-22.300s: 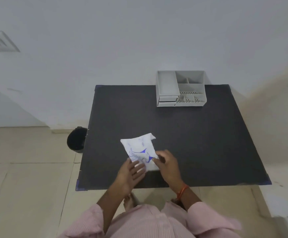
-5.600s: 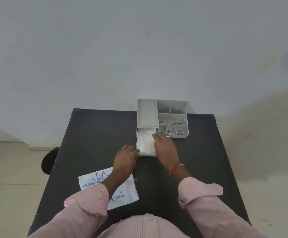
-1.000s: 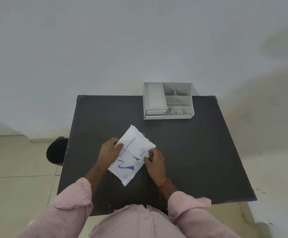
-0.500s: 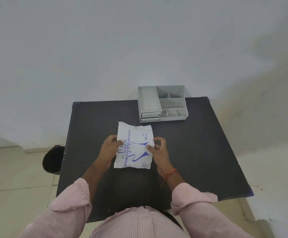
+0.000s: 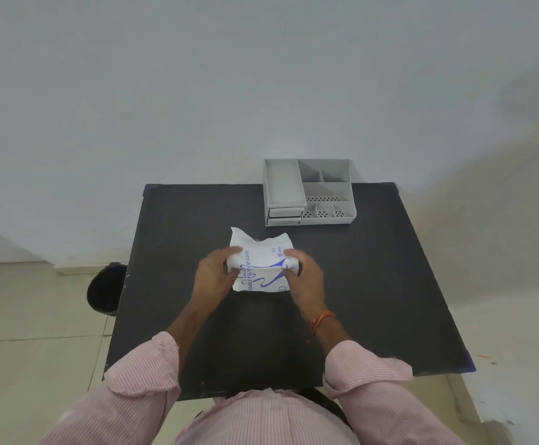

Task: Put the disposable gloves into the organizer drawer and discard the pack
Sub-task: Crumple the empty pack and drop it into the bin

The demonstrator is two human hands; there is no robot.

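The white glove pack with blue print is held over the middle of the black table. My left hand pinches its left side and my right hand pinches its right side, so the pack is crumpled between them. The grey organizer stands at the table's far edge against the wall. Its small drawer, at the front left, is pushed in. No gloves are visible.
A black bin stands on the tiled floor just left of the table. The wall runs right behind the table's far edge.
The pack was flat between my hands half a second ago; now both hands have squeezed its sides inward and it is bunched up. The drawer, open with gloves 5.6 s ago, is pushed in.
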